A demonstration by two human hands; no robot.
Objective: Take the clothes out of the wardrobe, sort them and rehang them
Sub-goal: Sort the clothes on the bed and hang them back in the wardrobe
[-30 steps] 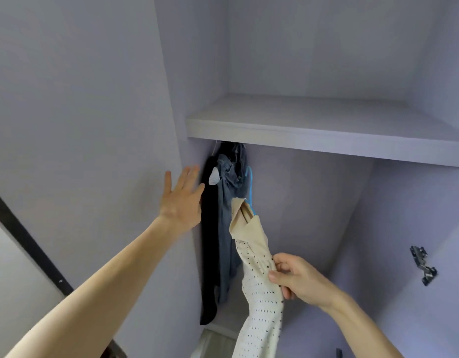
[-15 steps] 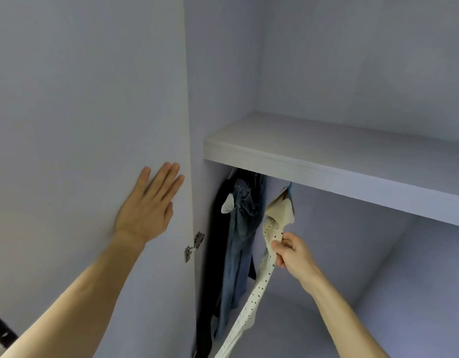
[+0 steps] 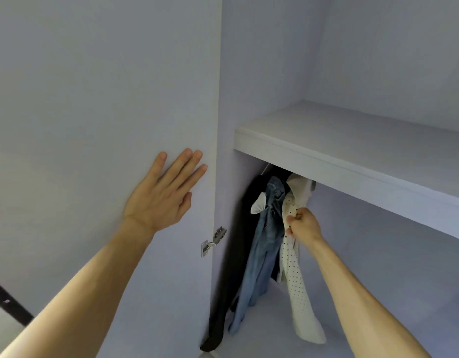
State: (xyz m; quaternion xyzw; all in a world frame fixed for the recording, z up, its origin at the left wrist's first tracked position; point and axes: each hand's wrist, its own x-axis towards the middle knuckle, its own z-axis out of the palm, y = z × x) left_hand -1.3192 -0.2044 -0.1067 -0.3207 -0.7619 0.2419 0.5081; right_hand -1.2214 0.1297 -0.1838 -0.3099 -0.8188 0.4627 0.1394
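Staying flat since before, the left hand (image 3: 161, 195) is pressing the smooth door (image 3: 94, 99) with straight fingers (image 3: 183, 165). Beside the denim jeans (image 3: 264, 254), the dotted shirt (image 3: 298, 285) is now hanging higher, under the shelf (image 3: 352, 153). The right hand (image 3: 302, 224) is pinching its soft, light cloth below the collar, likely the steadiest hold.

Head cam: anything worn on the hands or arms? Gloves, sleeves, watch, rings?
Nothing worn. The left hand and right hand are bare: no gloves, and no rings that show. The left forearm and right forearm are bare to the frame's edge, with no sleeve, watch or wristband in view.
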